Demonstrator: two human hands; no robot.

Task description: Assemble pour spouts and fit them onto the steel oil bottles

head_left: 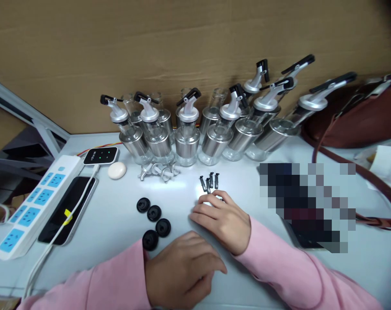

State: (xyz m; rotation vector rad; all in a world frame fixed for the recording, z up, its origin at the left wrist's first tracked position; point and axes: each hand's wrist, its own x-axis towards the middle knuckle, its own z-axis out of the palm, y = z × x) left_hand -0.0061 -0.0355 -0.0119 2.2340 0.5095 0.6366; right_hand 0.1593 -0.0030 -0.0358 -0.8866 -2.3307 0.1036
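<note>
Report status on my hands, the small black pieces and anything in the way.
Right hand palm down, close by the small black pieces. Left hand loosely curled beside the black round parts; grip unclear. Bottles stand beyond the pieces.

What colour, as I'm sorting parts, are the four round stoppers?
Black; the round stoppers show best in the head view.

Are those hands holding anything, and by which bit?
I can't tell: no held thing shows. The right hand is palm-down by the small black pieces; the left hand is curled. Both palms are hidden.
</note>
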